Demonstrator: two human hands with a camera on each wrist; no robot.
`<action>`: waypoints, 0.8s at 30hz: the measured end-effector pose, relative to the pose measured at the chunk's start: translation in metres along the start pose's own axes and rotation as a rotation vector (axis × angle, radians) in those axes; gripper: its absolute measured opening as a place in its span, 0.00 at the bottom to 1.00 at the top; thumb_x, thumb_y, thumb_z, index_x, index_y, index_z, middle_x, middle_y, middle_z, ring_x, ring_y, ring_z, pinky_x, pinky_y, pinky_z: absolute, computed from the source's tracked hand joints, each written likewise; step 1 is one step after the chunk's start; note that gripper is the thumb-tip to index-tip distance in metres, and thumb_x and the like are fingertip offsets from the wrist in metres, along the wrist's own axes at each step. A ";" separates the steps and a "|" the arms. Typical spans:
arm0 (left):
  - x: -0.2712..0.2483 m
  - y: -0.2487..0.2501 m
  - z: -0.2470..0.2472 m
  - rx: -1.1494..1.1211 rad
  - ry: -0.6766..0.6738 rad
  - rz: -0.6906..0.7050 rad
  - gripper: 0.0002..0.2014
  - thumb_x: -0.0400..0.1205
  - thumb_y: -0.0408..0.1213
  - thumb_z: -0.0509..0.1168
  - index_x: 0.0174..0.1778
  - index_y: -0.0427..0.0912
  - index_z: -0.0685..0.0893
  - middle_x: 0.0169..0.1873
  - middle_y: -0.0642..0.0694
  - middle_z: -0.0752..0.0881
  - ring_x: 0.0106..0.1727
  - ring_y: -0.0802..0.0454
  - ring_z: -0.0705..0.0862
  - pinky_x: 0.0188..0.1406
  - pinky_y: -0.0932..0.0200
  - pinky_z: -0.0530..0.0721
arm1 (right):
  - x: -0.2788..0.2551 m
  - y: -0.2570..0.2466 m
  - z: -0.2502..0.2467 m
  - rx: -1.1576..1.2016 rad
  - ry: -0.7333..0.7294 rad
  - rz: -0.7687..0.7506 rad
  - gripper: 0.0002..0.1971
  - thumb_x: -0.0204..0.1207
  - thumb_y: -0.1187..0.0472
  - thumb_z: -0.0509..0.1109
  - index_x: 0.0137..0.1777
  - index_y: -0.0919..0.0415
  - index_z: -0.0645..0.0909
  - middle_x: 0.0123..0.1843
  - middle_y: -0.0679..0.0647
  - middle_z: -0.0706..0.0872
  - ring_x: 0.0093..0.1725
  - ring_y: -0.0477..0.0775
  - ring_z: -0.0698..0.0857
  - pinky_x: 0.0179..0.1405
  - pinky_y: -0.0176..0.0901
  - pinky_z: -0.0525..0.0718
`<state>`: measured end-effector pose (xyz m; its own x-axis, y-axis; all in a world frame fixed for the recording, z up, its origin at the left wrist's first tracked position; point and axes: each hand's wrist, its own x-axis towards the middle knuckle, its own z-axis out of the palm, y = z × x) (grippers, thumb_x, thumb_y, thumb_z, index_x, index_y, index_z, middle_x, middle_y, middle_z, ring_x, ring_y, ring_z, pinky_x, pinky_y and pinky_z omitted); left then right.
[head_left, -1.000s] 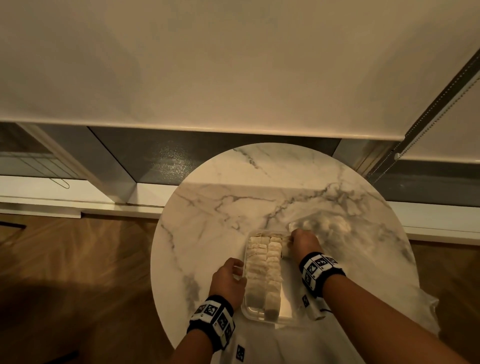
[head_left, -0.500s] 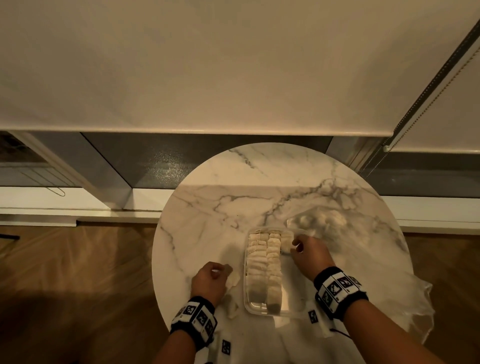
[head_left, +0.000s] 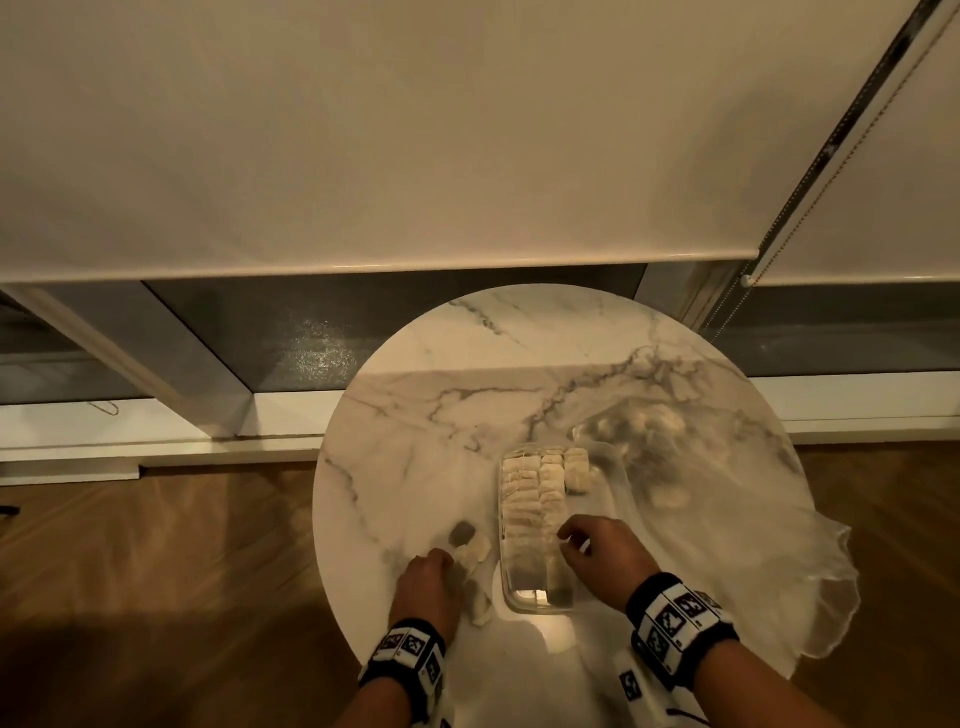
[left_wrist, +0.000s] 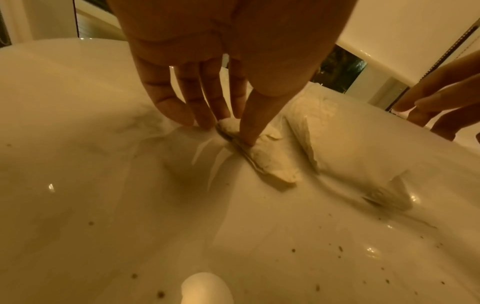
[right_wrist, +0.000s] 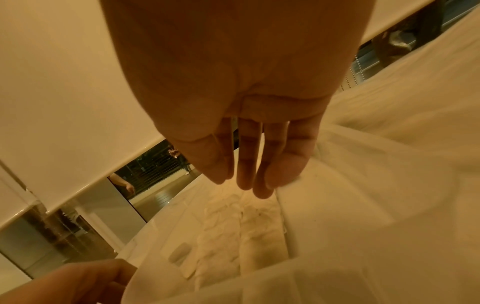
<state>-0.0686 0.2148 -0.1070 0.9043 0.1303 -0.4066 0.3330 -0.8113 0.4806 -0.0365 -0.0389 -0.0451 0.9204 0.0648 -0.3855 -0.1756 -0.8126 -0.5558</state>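
Tray (head_left: 605, 493) and plastic bag (head_left: 727, 530) lie to the right. Our left hand (head_left: 426, 587) pinches the tea bag (left_wrist: 262, 158) flat on the table (head_left: 441, 441), just left of the tray, with the bag's long axis roughly parallel to it. Our right hand (head_left: 602, 551) hovers relaxed and empty.

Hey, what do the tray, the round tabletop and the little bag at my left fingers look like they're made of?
The tray: clear glossy plastic, seemingly; the table shows through it. The tabletop: polished marble or marble-look, white with grey veins, reflecting light. The small bag: thin matte filter paper, probably; dark contents show through.
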 end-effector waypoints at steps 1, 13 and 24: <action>0.001 -0.001 0.000 0.003 -0.005 0.003 0.14 0.81 0.46 0.65 0.62 0.50 0.79 0.55 0.46 0.82 0.56 0.48 0.82 0.59 0.58 0.81 | -0.002 -0.001 0.001 -0.003 -0.002 0.009 0.07 0.79 0.51 0.68 0.54 0.41 0.84 0.47 0.40 0.86 0.44 0.39 0.84 0.47 0.37 0.85; 0.012 -0.012 -0.001 -0.128 -0.096 -0.078 0.18 0.75 0.38 0.74 0.59 0.48 0.80 0.44 0.51 0.83 0.45 0.54 0.84 0.48 0.64 0.82 | -0.007 -0.009 0.005 -0.024 0.003 0.008 0.07 0.78 0.51 0.68 0.54 0.42 0.84 0.46 0.39 0.86 0.43 0.39 0.84 0.48 0.38 0.86; 0.004 -0.013 -0.021 -0.469 -0.027 -0.152 0.07 0.76 0.43 0.74 0.42 0.47 0.83 0.36 0.51 0.86 0.39 0.55 0.82 0.35 0.68 0.76 | -0.005 -0.026 0.007 0.078 -0.011 -0.022 0.07 0.78 0.52 0.70 0.54 0.41 0.85 0.46 0.41 0.87 0.44 0.40 0.85 0.50 0.36 0.85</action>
<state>-0.0637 0.2374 -0.0985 0.8307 0.2075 -0.5166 0.5510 -0.4394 0.7095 -0.0390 -0.0143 -0.0342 0.9205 0.0888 -0.3805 -0.1827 -0.7630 -0.6200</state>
